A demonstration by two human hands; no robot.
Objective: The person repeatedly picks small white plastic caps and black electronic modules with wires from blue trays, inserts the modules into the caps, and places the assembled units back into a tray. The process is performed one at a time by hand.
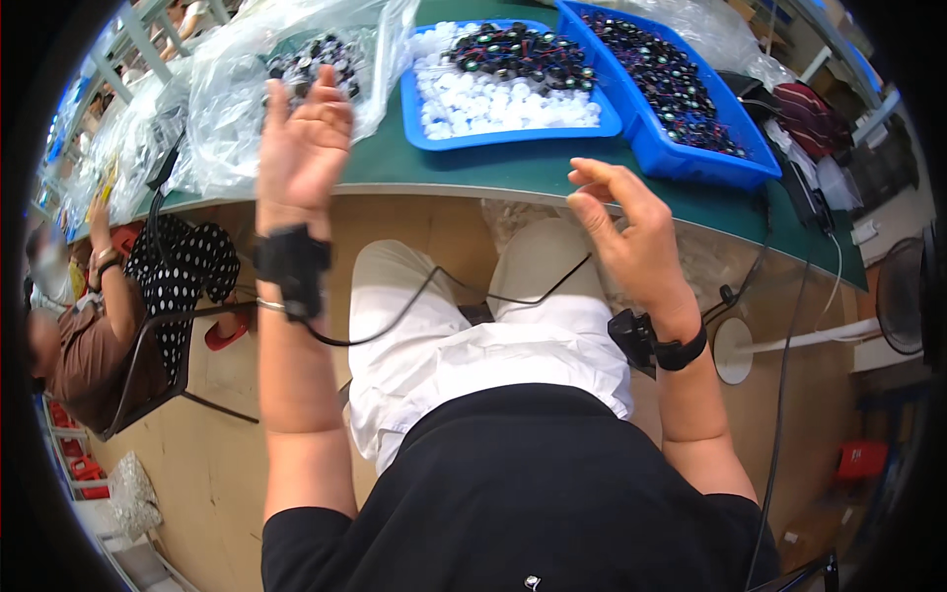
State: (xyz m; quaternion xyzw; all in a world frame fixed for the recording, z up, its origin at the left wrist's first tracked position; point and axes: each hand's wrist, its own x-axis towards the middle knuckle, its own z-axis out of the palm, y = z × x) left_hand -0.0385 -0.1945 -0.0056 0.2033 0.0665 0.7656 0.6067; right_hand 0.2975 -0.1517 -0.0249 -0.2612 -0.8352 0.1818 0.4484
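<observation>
A green-topped workbench (513, 163) runs across the upper part of the view in a busy workshop, with a pale wooden floor (212, 444) below it and the person's own lap, in white trousers and a black top, filling the lower middle. On the bench sit two blue trays: the nearer blue tray (513, 133) holds small white parts (493, 99) with a heap of dark round parts on coloured wires (518, 54) on top of them, and the second blue tray (691, 158), to its right, is filled with more of the same dark wired parts. To the left lie crumpled clear plastic bags (227, 118), one of them with a cluster of dark parts (306, 59) showing through it. The left hand (301, 148) is raised at the bench edge just in front of that bag, palm up and fingers spread wide, holding nothing; its fingertips come close to the dark parts in the bag, though whether they touch cannot be told. The right hand (626, 232) hovers just below the bench edge, near the front of the blue trays, fingers loosely curled with thumb and forefinger drawn close together; whether anything small sits between them cannot be told. Both wrists carry black strapped devices joined by a thin black cable (424, 296) across the lap. At far left another person (89, 326) sits on a chair.
</observation>
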